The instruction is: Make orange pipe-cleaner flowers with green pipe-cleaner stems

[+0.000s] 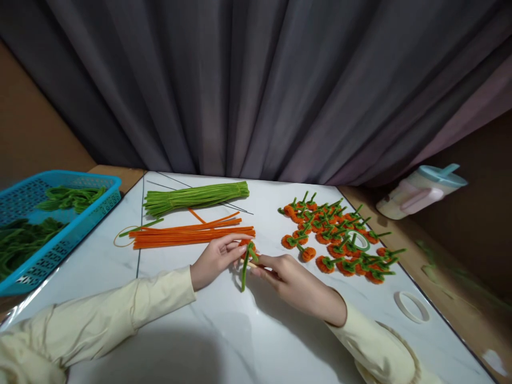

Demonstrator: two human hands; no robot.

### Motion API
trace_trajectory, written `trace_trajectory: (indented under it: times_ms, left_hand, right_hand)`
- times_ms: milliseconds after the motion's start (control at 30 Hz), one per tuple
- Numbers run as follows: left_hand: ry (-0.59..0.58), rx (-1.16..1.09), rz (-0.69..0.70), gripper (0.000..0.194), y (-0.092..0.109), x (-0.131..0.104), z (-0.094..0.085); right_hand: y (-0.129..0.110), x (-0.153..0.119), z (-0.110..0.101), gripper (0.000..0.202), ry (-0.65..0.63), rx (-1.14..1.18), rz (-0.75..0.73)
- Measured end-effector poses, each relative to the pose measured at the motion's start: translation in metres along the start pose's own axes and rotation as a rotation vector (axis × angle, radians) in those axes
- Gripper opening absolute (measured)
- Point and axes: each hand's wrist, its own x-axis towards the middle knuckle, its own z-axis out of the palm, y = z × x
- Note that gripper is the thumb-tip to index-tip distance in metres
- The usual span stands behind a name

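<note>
In the middle of the table, my left hand (pixel 216 258) pinches a small orange-and-green pipe-cleaner ornament (pixel 251 252). Its orange body is partly covered by my fingers, and a green pipe-cleaner end hangs down from it. My right hand (pixel 282 272) is closed right beside it, gripping a thin pale stick (pixel 252 264) whose tip meets the ornament. Just behind my left hand lies a bundle of orange pipe cleaners (pixel 180 236). Farther back is a thick bundle of green pipe cleaners (pixel 196 197).
Several finished-looking orange pieces with green stems (pixel 336 234) cluster on the right, a roll of green tape (pixel 359 241) among them. A white ring (pixel 412 306) lies nearer. A lidded cup (pixel 420 192) stands far right. At left, a blue basket (pixel 114 186) holds green pipe-cleaner pieces.
</note>
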Motion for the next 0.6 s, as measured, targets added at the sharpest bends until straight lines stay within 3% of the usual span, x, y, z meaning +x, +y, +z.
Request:
trace_trajectory:
  times_ms: [267,600]
  left_hand:
    - [0.015,0.110,0.020,0.029,-0.007,-0.003,0.000]
    - [-0.004,-0.003,-0.009,0.033,-0.006,0.000,-0.002]
  right_hand:
    - [-0.002,-0.002,0.004,0.016,0.048,-0.027,0.041]
    - [0.005,-0.006,-0.025,0.020,0.001,-0.223,0.104]
